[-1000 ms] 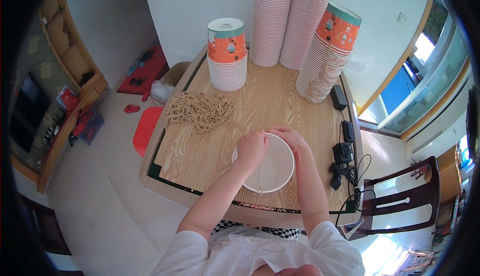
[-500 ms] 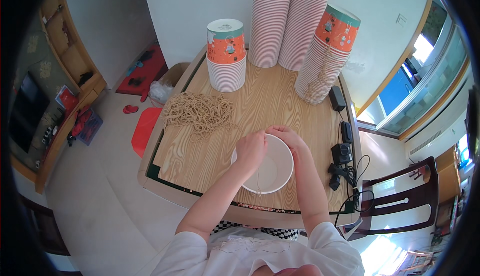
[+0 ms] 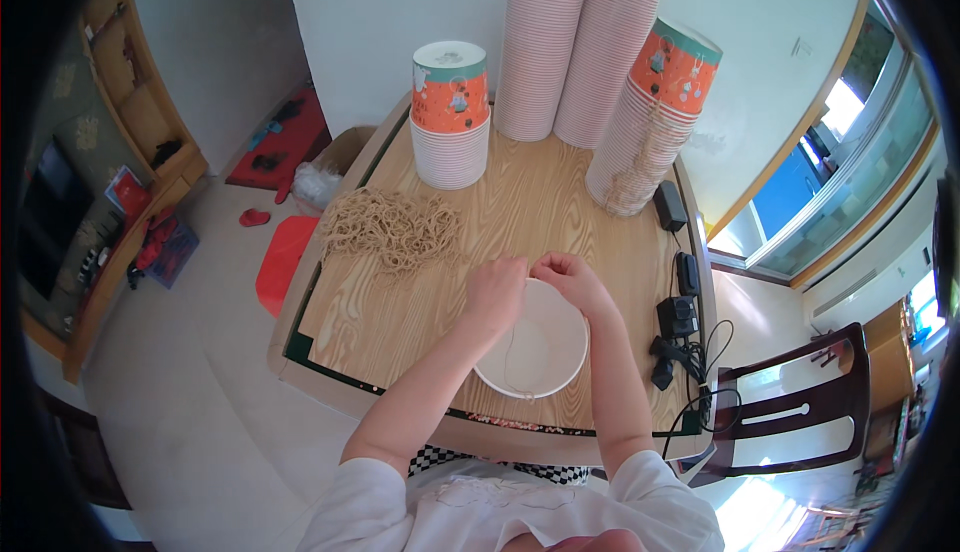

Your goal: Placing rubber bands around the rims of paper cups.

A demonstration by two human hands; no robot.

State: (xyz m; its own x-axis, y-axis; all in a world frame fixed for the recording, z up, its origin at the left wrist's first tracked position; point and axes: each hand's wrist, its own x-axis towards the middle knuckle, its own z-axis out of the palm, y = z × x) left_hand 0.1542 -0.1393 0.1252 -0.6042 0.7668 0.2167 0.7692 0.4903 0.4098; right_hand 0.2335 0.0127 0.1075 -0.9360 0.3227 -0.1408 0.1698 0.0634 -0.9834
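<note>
Wooden table (image 3: 560, 202): hands (image 3: 535, 287) grip white paper bucket (image 3: 540, 357).

Person seen from above: white short-sleeved top, sleeves ending above the elbows, with faint pale stitching or a print across the chest. A strip of black-and-white checked fabric shows just beyond the top, at the table's near edge; whether it is worn cannot be told. Both forearms bare, left hand (image 3: 497, 293) and right hand (image 3: 567, 279) bare too; no watch, ring or glove visible.
</note>
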